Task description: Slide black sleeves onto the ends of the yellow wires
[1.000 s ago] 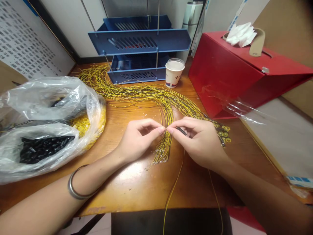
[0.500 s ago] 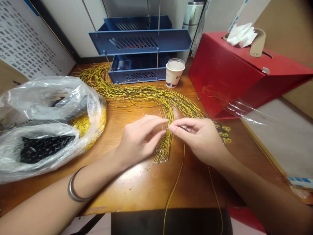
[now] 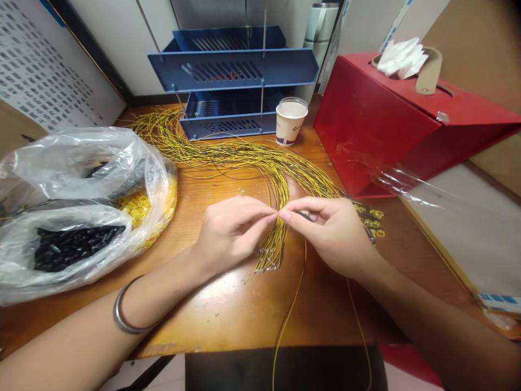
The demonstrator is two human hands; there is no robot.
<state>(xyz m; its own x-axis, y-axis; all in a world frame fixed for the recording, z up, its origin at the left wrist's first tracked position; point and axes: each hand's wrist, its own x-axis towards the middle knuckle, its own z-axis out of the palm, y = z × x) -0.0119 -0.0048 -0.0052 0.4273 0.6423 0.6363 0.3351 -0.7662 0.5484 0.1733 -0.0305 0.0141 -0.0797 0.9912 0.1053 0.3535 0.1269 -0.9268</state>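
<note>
L hand [image 3: 234,231] re-pinched since; cup [image 3: 287,130] txt unreadable.

No text could be read; print on the paper cup [image 3: 290,127] was too small, marks on the white board [image 3: 44,70] blurred.

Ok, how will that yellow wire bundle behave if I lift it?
The wire bundle would probably sag, since its thin strands curve loosely across the table. It may splay apart, as the strands fan out beside the blue rack. Crossing strands could snag one another.
</note>
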